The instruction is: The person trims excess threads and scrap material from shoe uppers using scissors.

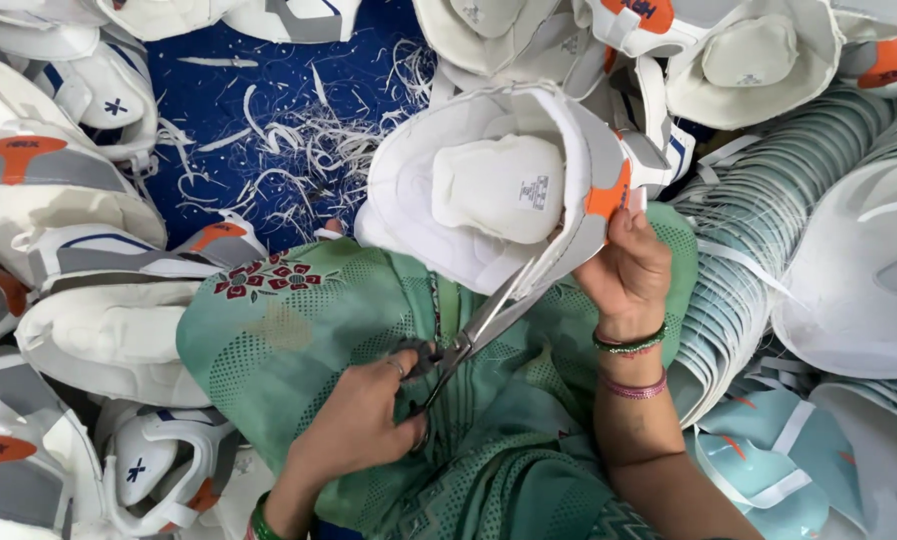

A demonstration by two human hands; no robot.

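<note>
At the centre of the frame we hold a white padded guard (488,190), its cushioned inner side facing up, with a grey edge strip and an orange patch on its right rim. Our right hand (628,265) grips that right rim, thumb and fingers closed on the edge just below the orange patch, two bead bangles on the wrist. Our left hand (363,420), lower centre, is closed through the handles of a pair of scissors (478,325); the blades point up and to the right, slightly parted, their tips meeting the guard's lower edge just beside our right hand. Below the guard our lap is covered by green cloth (298,340) with a small red flower pattern near its upper left. At the upper middle of the frame a blue mat (218,110) shows, strewn with thin white trimmings (298,150). Finished guards in white, grey and orange lie heaped (58,190) along the left side of the frame, from the upper left down to the lower left corner, some touching the green cloth. More white guards (748,55) crowd the top right. On the right side a long stack of pale blue-green shells (758,230) runs nested from upper right toward the lower middle, touching our right forearm, and a few loose shells of the same colour (778,460) lie in the lower right corner.
</note>
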